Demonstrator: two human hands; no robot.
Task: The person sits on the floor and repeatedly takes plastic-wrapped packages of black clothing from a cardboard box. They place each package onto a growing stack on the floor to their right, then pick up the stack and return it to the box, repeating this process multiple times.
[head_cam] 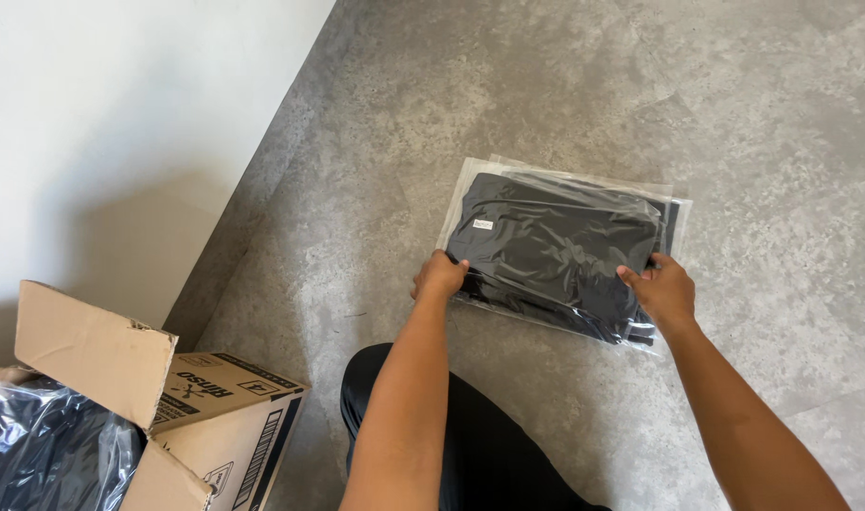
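Observation:
A folded black garment sealed in a clear plastic bag point(556, 241) lies flat on the grey floor, on top of at least one more such bag. My left hand point(439, 277) grips its near left corner. My right hand point(661, 287) grips its near right corner, with the thumb on top of the plastic. Both forearms reach forward from the bottom of the view. A small white label shows on the garment near its left edge.
An open cardboard box point(215, 416) stands at the lower left with its flaps up, holding more bagged dark garments point(44, 445). A white wall point(120, 123) runs along the left. Grey stone-look floor point(754, 114) spreads around the bags. My dark-clothed knee point(494, 454) is below.

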